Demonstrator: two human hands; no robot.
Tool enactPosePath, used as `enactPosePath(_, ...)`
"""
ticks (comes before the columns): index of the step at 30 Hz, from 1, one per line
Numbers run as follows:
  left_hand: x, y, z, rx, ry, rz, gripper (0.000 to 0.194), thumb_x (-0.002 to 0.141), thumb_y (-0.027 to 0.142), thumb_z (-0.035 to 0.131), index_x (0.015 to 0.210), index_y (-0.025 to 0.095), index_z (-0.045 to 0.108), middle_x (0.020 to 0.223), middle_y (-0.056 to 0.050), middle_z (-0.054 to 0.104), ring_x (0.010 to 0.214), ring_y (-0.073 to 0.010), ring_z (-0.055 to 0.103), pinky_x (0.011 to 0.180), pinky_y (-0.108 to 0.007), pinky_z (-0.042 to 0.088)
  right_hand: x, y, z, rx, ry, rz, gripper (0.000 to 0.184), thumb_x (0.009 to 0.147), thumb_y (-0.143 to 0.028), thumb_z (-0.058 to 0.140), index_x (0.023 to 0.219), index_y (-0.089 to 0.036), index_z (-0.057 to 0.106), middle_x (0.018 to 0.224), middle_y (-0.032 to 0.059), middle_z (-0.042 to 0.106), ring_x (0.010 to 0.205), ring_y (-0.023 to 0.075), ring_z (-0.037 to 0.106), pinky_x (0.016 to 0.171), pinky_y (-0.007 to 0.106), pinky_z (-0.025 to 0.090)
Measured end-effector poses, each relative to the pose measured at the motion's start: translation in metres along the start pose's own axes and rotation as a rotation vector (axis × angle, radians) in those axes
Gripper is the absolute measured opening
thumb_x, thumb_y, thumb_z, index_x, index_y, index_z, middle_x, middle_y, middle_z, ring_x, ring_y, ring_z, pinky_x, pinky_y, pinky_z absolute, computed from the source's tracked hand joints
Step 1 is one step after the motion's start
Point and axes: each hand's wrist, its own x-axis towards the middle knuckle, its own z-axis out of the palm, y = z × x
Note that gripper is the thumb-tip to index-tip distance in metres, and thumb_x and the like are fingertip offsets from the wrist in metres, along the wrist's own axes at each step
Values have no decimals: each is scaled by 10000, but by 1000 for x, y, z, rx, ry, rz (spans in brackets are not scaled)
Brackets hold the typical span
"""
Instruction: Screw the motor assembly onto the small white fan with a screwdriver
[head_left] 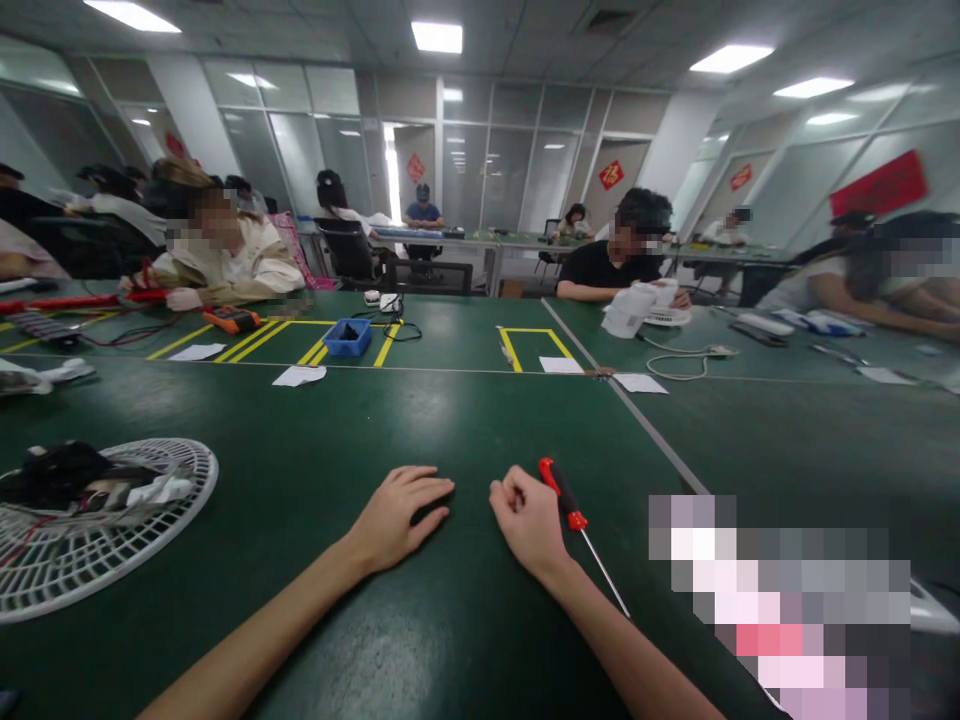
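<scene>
- Left hand (401, 515): palm down on the green tabletop (435, 420), fingers apart and slightly bent.
- Right hand (529, 520): fingers curled together into a loose fist.
- Screwdriver (571, 512), red and black: lies just beside the right hand, between it and the grey strip (660, 445) on the tabletop's right edge; the right forearm hides its tip.
- White fan grille (184, 478): towards the left edge, bearing dark parts and wires.
- Paper slip (300, 375): across the far edge; blue bin (351, 348) just beyond.
</scene>
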Motion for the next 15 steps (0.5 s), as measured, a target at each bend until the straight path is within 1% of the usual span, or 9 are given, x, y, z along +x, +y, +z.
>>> enactPosePath(1, 1, 3, 3, 2, -44, 20, 371, 975, 393, 530, 1316, 272, 614, 1299, -50, 682, 1329, -249, 541, 1112, -497, 425, -5, 8, 5, -48, -67, 5, 360, 831, -136, 618, 564, -208, 387, 515, -89, 356, 455, 88, 347, 481, 232, 272)
enactPosePath(2, 1, 5, 5, 5, -84, 30, 418, 979, 415, 521, 1370, 278, 567, 1357, -50, 646, 1385, -256, 487, 1146, -516, 393, -9, 14, 8, -95, -116, 14, 342, 818, -129, 609, 570, -210, 388, 529, -81, 382, 473, 96, 366, 501, 242, 279)
enactPosePath(4, 0, 6, 5, 9, -146, 33, 478, 984, 452, 501, 1434, 291, 495, 1429, -47, 588, 1448, -264, 409, 1186, -548, 344, -14, 20, 11, -183, -168, 40, 290, 821, -119, 580, 603, -215, 415, 567, -61, 425, 522, 123, 409, 542, 259, 301)
enactPosePath(6, -1, 6, 4, 14, -178, 39, 479, 987, 464, 491, 1439, 308, 486, 1475, -42, 544, 1471, -270, 372, 1192, -561, 341, -15, 21, 11, -253, -211, 50, 190, 814, -118, 589, 679, -212, 492, 657, -23, 521, 633, 167, 494, 622, 286, 359)
enactPosePath(8, -2, 4, 4, 35, -164, 53, 468, 983, 459, 501, 1432, 329, 494, 1540, -42, 465, 1497, -283, 323, 1187, -566, 353, -12, 19, 10, -299, -255, 43, 93, 800, -128, 621, 789, -205, 570, 800, 25, 614, 792, 222, 556, 740, 336, 408)
enactPosePath(10, -3, 1, 1, 76, -93, 56, 498, 971, 453, 527, 1453, 343, 464, 1605, -50, 356, 1520, -299, 264, 1184, -572, 359, -11, 16, 9, -338, -302, 32, 102, 807, -145, 643, 883, -204, 612, 935, 61, 655, 930, 264, 572, 844, 391, 423)
enactPosePath(12, -7, -8, -9, 130, 21, 40, 536, 961, 432, 553, 1475, 342, 430, 1631, -62, 296, 1530, -309, 231, 1190, -589, 345, -10, 14, 8, -388, -355, 29, 131, 828, -158, 651, 951, -199, 631, 1031, 85, 662, 1031, 285, 569, 913, 422, 432)
enactPosePath(13, -10, -15, -17, 159, 91, 25, 526, 958, 412, 561, 1465, 337, 442, 1628, -64, 301, 1529, -308, 232, 1194, -594, 337, -10, 14, 8, -417, -382, 28, 152, 841, -170, 656, 990, -192, 638, 1074, 97, 658, 1073, 290, 566, 941, 432, 436)
enactPosePath(15, -23, -33, -40, 213, 252, -36, 454, 952, 351, 575, 1400, 304, 518, 1593, -65, 360, 1516, -302, 265, 1198, -579, 342, -11, 12, 8, -472, -432, 17, 226, 876, -214, 656, 1097, -169, 646, 1152, 124, 643, 1150, 298, 555, 1000, 448, 437)
